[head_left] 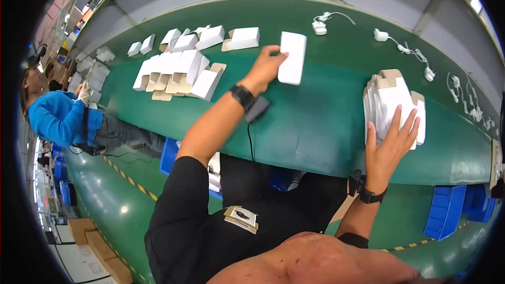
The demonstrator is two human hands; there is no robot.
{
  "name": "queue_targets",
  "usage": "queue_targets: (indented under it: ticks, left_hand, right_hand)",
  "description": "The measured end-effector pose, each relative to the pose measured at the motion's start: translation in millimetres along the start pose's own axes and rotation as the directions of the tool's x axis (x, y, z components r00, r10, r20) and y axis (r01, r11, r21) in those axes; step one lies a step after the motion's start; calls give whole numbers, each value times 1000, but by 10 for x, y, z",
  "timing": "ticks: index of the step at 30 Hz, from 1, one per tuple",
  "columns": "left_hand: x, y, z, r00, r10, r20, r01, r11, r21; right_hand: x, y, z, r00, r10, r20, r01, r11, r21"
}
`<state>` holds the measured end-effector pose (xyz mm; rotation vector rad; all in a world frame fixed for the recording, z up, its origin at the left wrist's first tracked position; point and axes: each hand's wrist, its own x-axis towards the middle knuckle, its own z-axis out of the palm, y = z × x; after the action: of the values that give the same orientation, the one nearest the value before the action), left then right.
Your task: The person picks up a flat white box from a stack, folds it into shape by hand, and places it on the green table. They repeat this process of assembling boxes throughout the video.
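Note:
My left hand (265, 68) reaches over the middle of the green table and grips a white box (293, 58) by its left side. The box's plain white face shows. On the right, my right hand (392, 142) lies with fingers spread on a stack of flat white cartons (390, 97), whose brown inner flaps show at the top. To the left of my left arm stands a cluster of white boxes (181, 68) with open brown flaps toward me. A dark device (257, 109) with a black cable rests on the table beside my left wrist.
Along the far edge are more white boxes (210, 37), a white adapter with cable (319, 27) and several others (382, 35) to the right. A co-worker in blue (60, 113) stands at far left. Blue bins (445, 211) sit below the table (315, 147) at right.

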<state>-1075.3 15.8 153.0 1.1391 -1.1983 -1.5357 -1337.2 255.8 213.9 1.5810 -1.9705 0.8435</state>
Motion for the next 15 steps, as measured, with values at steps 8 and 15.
queue_targets:
  ticks: [8,15]
  left_hand:
    - [758,-133,-131,961,-55,-270,28,994,-103]
    - [-839,-69,543,959,131,252,-93,983,-158]
  right_hand:
    - [-163,453,127,991,31,134,-4,981,-193]
    - [-110,431,-215,992,-61,-106,41,984,-175]
